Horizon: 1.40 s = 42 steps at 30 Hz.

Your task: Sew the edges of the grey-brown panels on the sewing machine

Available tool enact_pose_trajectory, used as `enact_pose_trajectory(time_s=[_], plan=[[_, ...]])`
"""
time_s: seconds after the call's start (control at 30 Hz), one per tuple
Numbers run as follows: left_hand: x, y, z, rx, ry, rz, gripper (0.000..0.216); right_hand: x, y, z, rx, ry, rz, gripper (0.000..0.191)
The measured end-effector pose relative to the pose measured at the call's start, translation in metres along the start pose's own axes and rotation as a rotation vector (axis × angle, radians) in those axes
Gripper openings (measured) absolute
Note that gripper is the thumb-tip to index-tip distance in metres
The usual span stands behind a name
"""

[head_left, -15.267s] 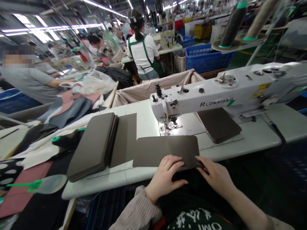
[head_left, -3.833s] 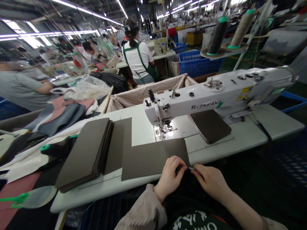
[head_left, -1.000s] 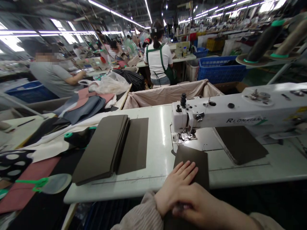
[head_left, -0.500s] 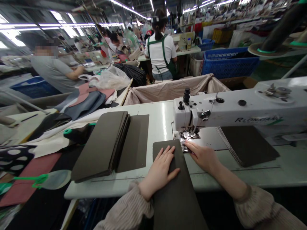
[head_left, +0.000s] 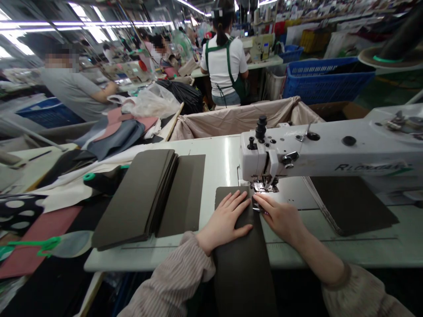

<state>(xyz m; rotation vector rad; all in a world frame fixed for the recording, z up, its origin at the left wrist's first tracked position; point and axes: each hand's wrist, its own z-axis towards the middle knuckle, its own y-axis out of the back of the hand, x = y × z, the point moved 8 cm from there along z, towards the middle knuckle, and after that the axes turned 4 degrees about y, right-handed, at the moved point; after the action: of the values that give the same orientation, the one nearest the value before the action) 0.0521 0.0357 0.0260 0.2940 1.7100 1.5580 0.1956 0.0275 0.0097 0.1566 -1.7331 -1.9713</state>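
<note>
A long dark brown panel lies lengthwise on the white table, its far end at the presser foot of the white sewing machine. My left hand rests flat on the panel with fingers spread. My right hand presses on the panel's right edge just in front of the foot, fingers extended toward the needle.
A stack of similar brown panels lies left on the table, another pile under the machine arm. A cloth-lined bin stands behind. Fabric heaps lie left. Other people work at tables beyond; blue crates stand far right.
The panel has slid a little farther toward the presser foot. My left hand moved forward with it, and my right hand stays at the edge by the foot.
</note>
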Motion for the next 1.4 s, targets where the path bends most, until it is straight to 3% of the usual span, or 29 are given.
enact_pose_trajectory(time_s=[1.1, 1.4], plan=[[0.004, 0.001, 0.003, -0.020, -0.011, 0.017, 0.068, -0.001, -0.003, 0.001, 0.007, 0.003, 0.016, 0.052], [0.003, 0.011, 0.002, -0.067, 0.017, -0.034, 0.047, -0.003, -0.004, 0.000, 0.004, -0.005, 0.007, 0.053]])
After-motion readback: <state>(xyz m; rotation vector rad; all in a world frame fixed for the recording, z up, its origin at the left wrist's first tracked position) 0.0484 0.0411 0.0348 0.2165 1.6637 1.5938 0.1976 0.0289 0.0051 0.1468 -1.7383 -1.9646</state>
